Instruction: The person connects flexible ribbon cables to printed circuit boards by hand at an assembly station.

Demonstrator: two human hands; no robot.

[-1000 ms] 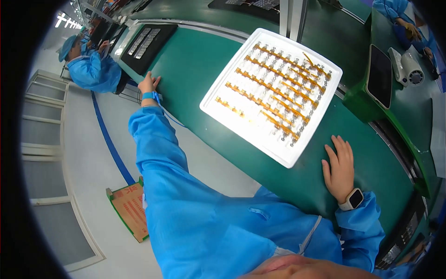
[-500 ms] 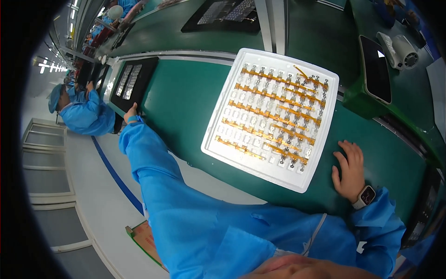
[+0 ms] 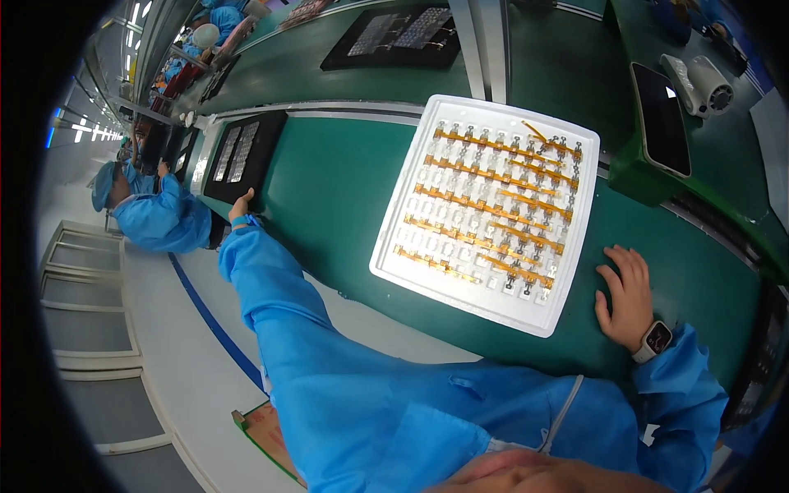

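My left hand [image 3: 242,205] reaches far out to the left and grips the near corner of a black tray [image 3: 267,152]. That tray lies flat and carries two strips of small silvery parts [image 3: 241,154]. On the green bench before me sits a white foam tray [image 3: 477,310], set at a slight slant. Rows of orange flexible circuit strips [image 3: 468,172] with small metal ends fill it, and one loose strip [image 3: 534,130] sticks up at its far right. My right hand [image 3: 627,297] rests palm down beside this tray, fingers apart and holding nothing.
A co-worker in blue [image 3: 160,209] is at the bench on the far left. Beyond a metal rail [image 3: 353,107], another black tray [image 3: 394,37] lies on a green surface. At the right, a phone [image 3: 662,123] and a small grey-white fan [image 3: 707,86] stand near a green box edge.
The whole view has shifted and turned slightly. My left hand keeps its grip on the black tray's corner, and my right hand stays flat on the bench.
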